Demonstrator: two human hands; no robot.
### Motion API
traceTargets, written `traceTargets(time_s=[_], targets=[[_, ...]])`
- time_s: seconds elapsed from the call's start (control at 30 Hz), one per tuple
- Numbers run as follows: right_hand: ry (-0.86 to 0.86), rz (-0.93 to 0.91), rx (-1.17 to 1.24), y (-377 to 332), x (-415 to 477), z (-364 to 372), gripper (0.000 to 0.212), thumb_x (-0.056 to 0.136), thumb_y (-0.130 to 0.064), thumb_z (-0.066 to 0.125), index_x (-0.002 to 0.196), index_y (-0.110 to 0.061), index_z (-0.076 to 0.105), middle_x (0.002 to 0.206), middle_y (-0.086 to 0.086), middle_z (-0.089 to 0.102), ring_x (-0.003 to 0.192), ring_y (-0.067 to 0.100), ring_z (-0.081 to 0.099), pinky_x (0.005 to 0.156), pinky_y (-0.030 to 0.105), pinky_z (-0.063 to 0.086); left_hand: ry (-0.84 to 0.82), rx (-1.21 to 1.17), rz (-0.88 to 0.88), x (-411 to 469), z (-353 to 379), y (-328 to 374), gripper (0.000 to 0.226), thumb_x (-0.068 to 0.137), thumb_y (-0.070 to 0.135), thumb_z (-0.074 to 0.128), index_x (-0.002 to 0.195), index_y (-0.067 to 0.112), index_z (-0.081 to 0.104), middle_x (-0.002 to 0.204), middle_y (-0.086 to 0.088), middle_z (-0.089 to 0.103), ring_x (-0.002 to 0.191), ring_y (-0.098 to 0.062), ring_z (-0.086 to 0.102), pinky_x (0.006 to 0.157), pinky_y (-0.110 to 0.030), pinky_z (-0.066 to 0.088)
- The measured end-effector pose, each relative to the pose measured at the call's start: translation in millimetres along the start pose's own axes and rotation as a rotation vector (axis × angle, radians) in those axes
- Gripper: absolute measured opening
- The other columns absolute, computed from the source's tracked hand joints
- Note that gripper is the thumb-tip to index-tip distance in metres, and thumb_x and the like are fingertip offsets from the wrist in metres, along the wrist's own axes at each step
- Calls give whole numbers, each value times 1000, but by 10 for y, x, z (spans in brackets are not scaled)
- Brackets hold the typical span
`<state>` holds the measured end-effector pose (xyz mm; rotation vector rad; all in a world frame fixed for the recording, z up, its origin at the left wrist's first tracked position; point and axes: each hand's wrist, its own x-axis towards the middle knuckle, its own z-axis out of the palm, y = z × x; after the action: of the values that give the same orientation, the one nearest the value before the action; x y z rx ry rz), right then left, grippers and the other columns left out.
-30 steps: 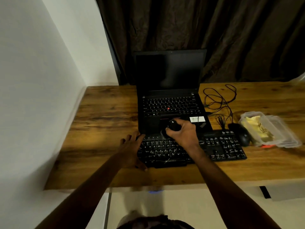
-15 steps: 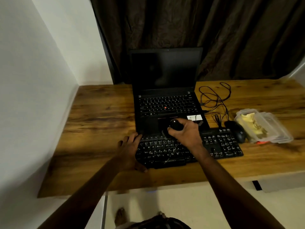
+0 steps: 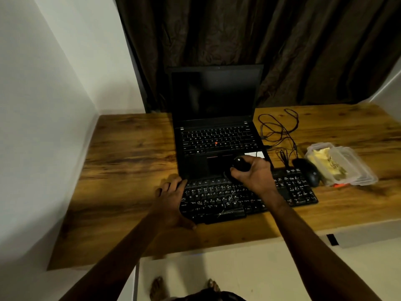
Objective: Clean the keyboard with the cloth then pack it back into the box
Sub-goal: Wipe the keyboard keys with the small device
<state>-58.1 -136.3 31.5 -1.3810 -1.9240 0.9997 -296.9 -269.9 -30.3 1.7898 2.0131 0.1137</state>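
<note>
Under right hand (image 3: pixel 255 175) gripping dark object (image 3: pixel 239 163), keyboard (image 3: pixel 219 199), left hand (image 3: pixel 171 197) on its end

On your desk (image 3: pixel 130 170) sit an open laptop (image 3: pixel 217 137) with dark screen, tangled black cable (image 3: pixel 280 131), black mouse (image 3: pixel 308 172) and, beside it, a clear plastic container (image 3: pixel 347 166).

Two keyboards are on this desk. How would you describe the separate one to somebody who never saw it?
On the wooden desk, find the open black laptop. The keyboard lies just in front of it, nearer the desk's front edge. Unlike the laptop's keys, it is a loose, wider board with a number pad.
</note>
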Motion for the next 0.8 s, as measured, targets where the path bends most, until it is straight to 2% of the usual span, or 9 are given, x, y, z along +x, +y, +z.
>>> traceTargets(time_s=[0.1,0.17,0.3,0.43,0.53,0.6,0.73,0.8], targets=[[-6,-1,39,-36,-19,43,12,80,-16,80,87,-19,71,80,-6,70,71,7,69,56,15,55,-3,5,-2,-2,-8,9,157,30,84,76,157,23,8,157,2,16,140,-25,21,117,-49,19],[20,21,33,28,-6,-41,13,79,-16,80,88,-21,71,81,-6,71,73,9,70,60,20,58,-6,5,-1,-1,-16,18,157,31,84,77,157,23,7,157,2,15,141,-24,21,117,-49,19],[85,59,-56,192,27,-275,13,78,-17,81,87,-16,71,79,-6,70,73,9,68,61,12,54,-9,15,0,0,-32,27,154,34,81,79,157,23,8,158,2,13,141,-24,19,117,-50,19],[89,40,-134,236,59,-295,17,79,-21,80,92,-17,71,85,-1,71,78,13,69,70,28,62,-15,31,-8,5,-25,19,154,34,84,77,156,23,7,159,2,12,141,-25,19,117,-50,18],[18,24,-99,125,49,-129,18,79,-24,79,94,-18,70,90,-1,70,82,12,69,68,25,61,-11,31,-1,2,-12,7,154,33,85,75,157,23,8,159,1,11,141,-25,19,117,-50,16],[-23,-20,-63,49,28,-18,15,80,-22,79,92,-17,71,87,-2,71,79,11,69,64,18,58,-6,28,1,5,-2,-7,156,31,86,74,157,22,9,158,1,12,141,-25,19,117,-50,17],[1,9,9,37,49,-48,9,81,-15,78,87,-17,71,82,-3,71,73,11,69,55,12,52,4,44,-9,32,11,-19,167,14,100,53,156,23,10,157,2,16,140,-25,22,115,-49,21],[34,44,-36,123,81,-178,12,81,-18,79,88,-18,70,83,-5,71,74,8,69,57,13,54,5,43,-9,35,13,-15,165,17,97,58,156,23,10,156,2,16,140,-25,23,115,-50,22]])
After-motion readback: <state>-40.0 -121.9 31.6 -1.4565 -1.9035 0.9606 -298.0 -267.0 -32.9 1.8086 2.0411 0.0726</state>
